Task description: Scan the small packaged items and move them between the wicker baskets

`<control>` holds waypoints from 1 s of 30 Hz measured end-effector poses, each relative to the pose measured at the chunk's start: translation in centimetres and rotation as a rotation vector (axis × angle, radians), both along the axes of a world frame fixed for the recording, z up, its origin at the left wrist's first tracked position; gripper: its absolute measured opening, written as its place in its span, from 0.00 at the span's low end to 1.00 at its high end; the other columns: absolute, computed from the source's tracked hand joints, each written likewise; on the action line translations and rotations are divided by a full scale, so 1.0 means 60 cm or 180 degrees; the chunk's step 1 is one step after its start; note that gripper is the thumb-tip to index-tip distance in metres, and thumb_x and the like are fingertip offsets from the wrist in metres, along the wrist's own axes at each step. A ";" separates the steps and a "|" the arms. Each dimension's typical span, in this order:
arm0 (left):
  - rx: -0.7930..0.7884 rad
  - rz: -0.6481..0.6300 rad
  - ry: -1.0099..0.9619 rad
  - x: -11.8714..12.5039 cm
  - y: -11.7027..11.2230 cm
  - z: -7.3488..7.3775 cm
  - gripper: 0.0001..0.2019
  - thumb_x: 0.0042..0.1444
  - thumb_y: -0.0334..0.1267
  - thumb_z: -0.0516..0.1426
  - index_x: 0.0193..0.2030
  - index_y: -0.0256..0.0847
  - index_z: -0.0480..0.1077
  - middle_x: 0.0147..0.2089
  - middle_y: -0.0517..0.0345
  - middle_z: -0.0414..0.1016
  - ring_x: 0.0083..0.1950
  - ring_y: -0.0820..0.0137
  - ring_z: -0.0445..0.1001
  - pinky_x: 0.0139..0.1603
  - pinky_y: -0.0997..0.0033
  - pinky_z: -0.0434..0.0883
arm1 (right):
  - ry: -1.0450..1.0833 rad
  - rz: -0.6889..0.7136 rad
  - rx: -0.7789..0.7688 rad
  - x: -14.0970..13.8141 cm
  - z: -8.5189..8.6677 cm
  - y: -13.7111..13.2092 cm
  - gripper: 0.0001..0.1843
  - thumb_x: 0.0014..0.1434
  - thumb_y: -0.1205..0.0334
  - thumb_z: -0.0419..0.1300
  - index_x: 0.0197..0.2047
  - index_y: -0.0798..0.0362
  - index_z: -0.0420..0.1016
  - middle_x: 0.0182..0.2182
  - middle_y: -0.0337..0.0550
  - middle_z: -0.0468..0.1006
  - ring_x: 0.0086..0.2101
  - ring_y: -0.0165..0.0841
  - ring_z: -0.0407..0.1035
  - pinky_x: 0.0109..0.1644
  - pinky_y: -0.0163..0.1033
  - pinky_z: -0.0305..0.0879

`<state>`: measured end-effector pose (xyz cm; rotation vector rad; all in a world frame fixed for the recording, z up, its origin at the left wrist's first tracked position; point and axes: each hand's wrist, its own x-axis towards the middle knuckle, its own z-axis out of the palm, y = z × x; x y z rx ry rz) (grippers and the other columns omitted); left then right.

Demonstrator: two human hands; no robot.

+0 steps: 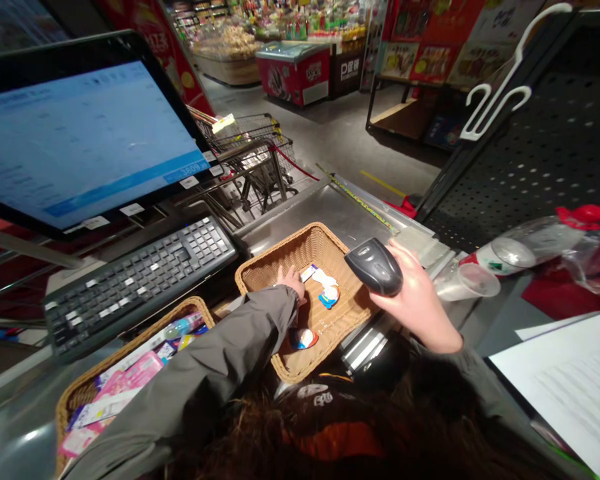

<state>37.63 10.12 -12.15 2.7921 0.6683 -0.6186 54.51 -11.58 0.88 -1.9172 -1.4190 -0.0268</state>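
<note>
- Head view, right hand (417, 303): fingers are wrapped closed around the handle of a dark scanner (375, 267); the scanner's head is raised above the right edge of the wicker basket (275, 253) and is turned toward the inside of it.
- Left hand (291, 279): it comes out of a grey sleeve (215, 373) and lies low inside the same basket, near the back-left wall; the fingers are bent downward and only partly seen; the fingertips are just beside the small packets (325, 288); whether they pinch one, I cannot tell.
- Round packet (304, 339): it lies apart from the others, nearer to the person, just beside the sleeve.
- Second basket (80, 388): it stands close beside the first, on the left; it is full of pink and white packages.
- Keyboard (140, 280): it is behind both baskets; the lit monitor (85, 133) is above it.
- Plastic cup (467, 280): it lies on its side, to the right of the scanner hand; white paper (565, 380) is at the lower right.
</note>
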 end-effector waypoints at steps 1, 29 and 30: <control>0.0087 0.0043 -0.0012 0.005 -0.003 0.004 0.25 0.49 0.50 0.65 0.50 0.38 0.76 0.69 0.35 0.61 0.74 0.39 0.48 0.67 0.24 0.36 | -0.0007 0.0003 0.0017 -0.001 -0.001 0.002 0.30 0.51 0.58 0.66 0.57 0.50 0.66 0.56 0.55 0.73 0.64 0.56 0.58 0.68 0.68 0.50; 0.0205 -0.0604 -0.0295 0.046 -0.035 -0.052 0.13 0.63 0.40 0.53 0.48 0.43 0.77 0.56 0.49 0.77 0.65 0.55 0.64 0.73 0.39 0.40 | 0.0080 0.0141 0.0136 -0.013 0.000 0.008 0.29 0.49 0.61 0.66 0.55 0.48 0.68 0.56 0.53 0.74 0.65 0.55 0.58 0.69 0.69 0.49; 0.0130 -0.0624 -0.0254 0.041 -0.030 -0.049 0.12 0.60 0.41 0.57 0.48 0.46 0.77 0.58 0.54 0.75 0.68 0.56 0.61 0.73 0.39 0.40 | 0.0088 0.0136 0.0141 -0.013 0.000 0.008 0.29 0.49 0.60 0.66 0.55 0.48 0.69 0.56 0.53 0.74 0.65 0.55 0.58 0.68 0.69 0.49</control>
